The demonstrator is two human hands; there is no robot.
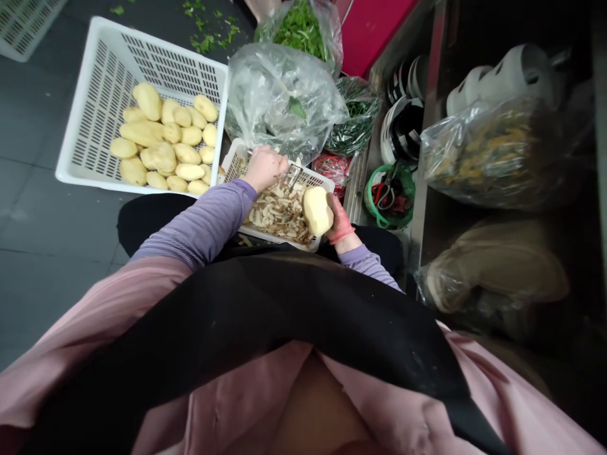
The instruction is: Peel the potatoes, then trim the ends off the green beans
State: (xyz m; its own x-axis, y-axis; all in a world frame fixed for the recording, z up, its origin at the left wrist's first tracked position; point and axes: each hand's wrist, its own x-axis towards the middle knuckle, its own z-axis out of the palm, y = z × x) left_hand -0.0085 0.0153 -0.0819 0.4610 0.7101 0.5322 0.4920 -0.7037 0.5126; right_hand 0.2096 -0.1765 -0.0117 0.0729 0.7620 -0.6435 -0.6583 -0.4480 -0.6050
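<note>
My left hand (266, 167) is closed round a peeler (294, 173), whose metal end points toward the potato. In my right hand (338, 218), which wears a pink glove, I hold a large peeled potato (317, 211), pale yellow all over the side that shows. A small gap separates the peeler from the potato. Both hands are above a white plastic basket (327, 183) filled with brown and pale potato peelings (279, 212). To the left, a bigger white crate (102, 95) holds several peeled potatoes (164, 142).
Plastic bags of greens (303, 31) and a large clear bag (284, 88) lie beyond the basket. A green basket (382, 218) with scissors (389, 189) sits at the right, beside a metal shelf (422, 208) loaded with bagged goods. Leaf scraps (208, 41) litter the dark tiled floor (28, 221).
</note>
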